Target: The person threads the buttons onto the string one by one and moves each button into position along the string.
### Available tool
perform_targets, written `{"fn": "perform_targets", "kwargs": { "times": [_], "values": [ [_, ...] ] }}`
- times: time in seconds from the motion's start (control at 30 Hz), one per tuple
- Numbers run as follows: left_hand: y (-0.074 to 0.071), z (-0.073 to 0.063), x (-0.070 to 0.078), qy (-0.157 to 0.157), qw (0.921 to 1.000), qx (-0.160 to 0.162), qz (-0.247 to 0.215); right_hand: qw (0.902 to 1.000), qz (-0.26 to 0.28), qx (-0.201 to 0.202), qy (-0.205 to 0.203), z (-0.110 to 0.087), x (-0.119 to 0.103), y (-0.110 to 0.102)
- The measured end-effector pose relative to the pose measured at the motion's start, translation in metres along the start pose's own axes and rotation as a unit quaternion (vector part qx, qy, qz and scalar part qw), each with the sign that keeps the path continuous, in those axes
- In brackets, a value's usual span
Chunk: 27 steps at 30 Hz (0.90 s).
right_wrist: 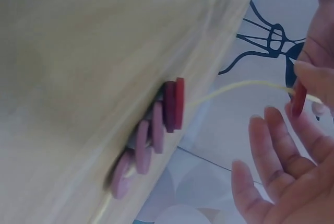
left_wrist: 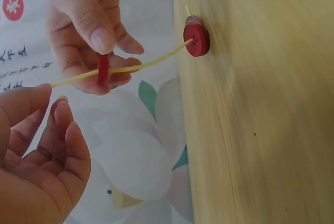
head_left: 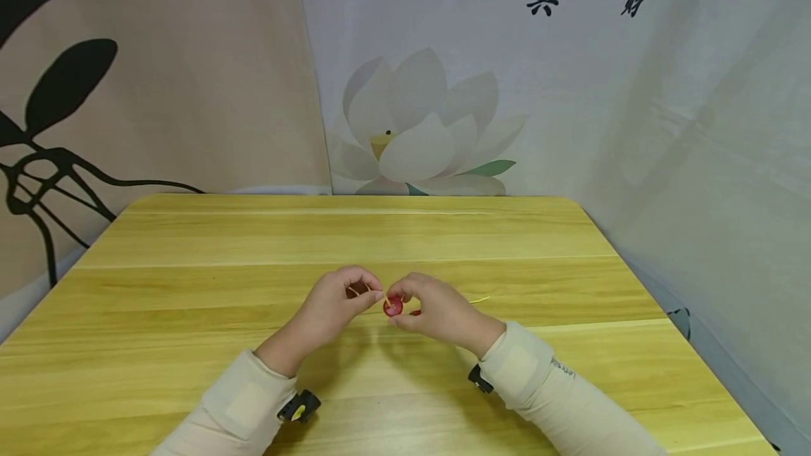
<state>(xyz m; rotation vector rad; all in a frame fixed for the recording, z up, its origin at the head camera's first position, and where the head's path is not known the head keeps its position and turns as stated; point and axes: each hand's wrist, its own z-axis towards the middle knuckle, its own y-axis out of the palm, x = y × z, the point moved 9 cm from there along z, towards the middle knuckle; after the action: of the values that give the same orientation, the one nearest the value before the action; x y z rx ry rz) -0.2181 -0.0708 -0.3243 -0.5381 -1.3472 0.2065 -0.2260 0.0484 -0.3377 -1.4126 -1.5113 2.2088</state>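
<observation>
My left hand pinches a yellow string between thumb and fingertips, close to a red button. My right hand holds that button between thumb and finger, and the string passes through it. From there the string runs over to another red button by the table. In the right wrist view this second button stands at the head of a row, with a dark red button against it and several pink buttons behind, all strung together. The right hand's other fingers are spread.
The light wooden table lies under both hands. A yellow string tail shows beyond the right hand. Behind the table hangs a pale cloth printed with a lotus and dark characters. Dark wrist cameras sit at both cuffs.
</observation>
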Motion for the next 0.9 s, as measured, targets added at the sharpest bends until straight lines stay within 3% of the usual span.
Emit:
{"fn": "perform_targets", "kwargs": {
  "times": [0.33, 0.67, 0.9],
  "values": [
    [-0.001, 0.000, -0.001, -0.006, 1.0000, -0.002, 0.006, 0.9989, -0.034, -0.032, 0.003, -0.001, 0.010, 0.010],
    [-0.002, -0.001, -0.002, -0.012, 0.9999, -0.002, 0.005, 0.9936, -0.104, -0.043, -0.007, -0.003, 0.009, 0.012],
    [-0.003, 0.000, -0.002, -0.004, 1.0000, -0.003, 0.007, 0.9913, -0.123, -0.047, -0.004, -0.005, 0.011, 0.012]
  ]
}}
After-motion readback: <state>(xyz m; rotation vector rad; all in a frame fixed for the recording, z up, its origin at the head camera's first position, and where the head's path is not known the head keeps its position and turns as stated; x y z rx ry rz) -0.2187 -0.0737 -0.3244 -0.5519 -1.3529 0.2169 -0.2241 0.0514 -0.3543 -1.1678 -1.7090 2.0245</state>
